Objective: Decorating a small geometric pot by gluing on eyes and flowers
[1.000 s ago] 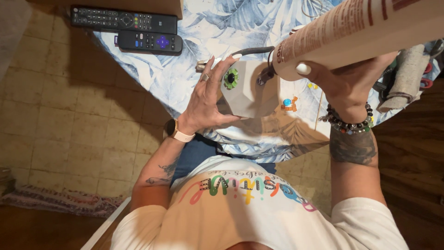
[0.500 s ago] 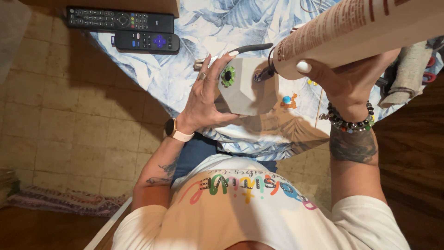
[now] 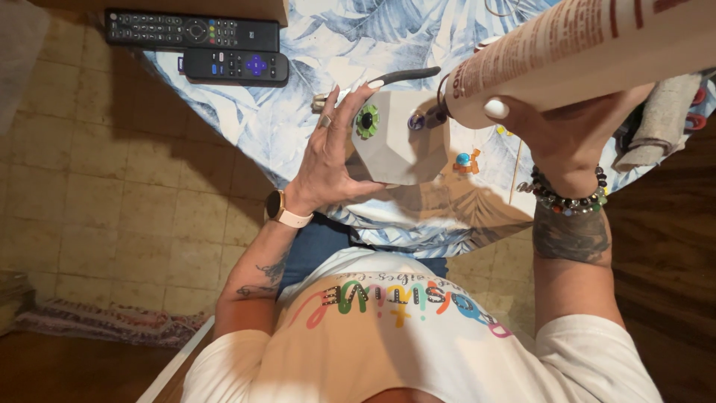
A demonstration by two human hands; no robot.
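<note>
Tube nozzle points left toward white block.

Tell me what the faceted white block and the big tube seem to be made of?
The faceted white block under the left hand looks like cast plaster or concrete: matte, chalky, with crisp flat facets. It could be painted wood. The large tube gripped by the right hand looks like printed cardboard or plastic with a smooth, slightly glossy skin, narrowing to a dark nozzle.
</note>
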